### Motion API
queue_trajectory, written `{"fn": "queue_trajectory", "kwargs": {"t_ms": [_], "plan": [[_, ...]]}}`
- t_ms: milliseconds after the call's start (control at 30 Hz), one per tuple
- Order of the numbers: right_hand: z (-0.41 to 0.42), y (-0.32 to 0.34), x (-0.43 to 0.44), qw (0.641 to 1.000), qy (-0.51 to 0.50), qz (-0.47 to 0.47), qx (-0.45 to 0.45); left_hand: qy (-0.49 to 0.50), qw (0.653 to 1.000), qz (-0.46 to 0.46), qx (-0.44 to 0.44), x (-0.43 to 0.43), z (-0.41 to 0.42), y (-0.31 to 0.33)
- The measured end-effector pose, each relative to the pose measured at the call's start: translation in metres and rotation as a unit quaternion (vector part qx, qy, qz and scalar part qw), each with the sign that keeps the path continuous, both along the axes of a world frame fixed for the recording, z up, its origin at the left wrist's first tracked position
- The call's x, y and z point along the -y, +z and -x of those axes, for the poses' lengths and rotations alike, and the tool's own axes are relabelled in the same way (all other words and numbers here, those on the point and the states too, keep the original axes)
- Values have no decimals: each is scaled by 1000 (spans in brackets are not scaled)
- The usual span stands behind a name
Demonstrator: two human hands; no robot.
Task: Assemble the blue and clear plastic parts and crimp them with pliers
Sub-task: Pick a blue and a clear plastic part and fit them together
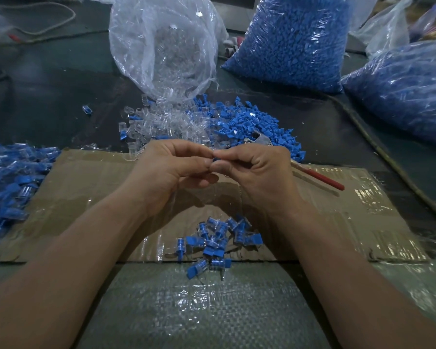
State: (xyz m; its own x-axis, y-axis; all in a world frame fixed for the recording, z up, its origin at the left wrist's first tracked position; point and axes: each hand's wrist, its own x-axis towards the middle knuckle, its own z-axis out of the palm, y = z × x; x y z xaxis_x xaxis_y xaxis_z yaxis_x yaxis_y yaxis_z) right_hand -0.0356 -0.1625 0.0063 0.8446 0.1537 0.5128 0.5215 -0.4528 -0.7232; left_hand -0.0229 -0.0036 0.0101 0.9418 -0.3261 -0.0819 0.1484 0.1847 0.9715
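Observation:
My left hand (169, 170) and my right hand (257, 172) meet fingertip to fingertip above the cardboard sheet (91, 197). Between them they pinch a small blue part (215, 160), mostly hidden by the fingers; whether a clear part is there too I cannot tell. Beyond the hands lie a heap of loose clear parts (159, 124) and a heap of loose blue parts (249, 122). The pliers (262, 141), with red handles (322, 178), lie behind my right hand. A small pile of joined blue-and-clear pieces (217, 240) sits below my wrists.
An open clear bag (161, 46) with clear parts stands at the back. Two full bags of blue parts (292, 41) (408, 91) stand at the back right. A bag of joined pieces (8, 185) lies at the left. A cable (378, 147) runs along the right.

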Motion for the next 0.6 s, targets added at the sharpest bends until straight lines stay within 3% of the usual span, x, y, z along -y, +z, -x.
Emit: {"fn": "queue_trajectory", "kwargs": {"t_ms": [267, 600], "plan": [[2, 1, 0, 999, 19, 42, -6, 28, 998, -54, 8, 0, 0, -1], [2, 1, 1, 999, 36, 12, -24, 30, 999, -31, -7, 0, -1, 1]]}}
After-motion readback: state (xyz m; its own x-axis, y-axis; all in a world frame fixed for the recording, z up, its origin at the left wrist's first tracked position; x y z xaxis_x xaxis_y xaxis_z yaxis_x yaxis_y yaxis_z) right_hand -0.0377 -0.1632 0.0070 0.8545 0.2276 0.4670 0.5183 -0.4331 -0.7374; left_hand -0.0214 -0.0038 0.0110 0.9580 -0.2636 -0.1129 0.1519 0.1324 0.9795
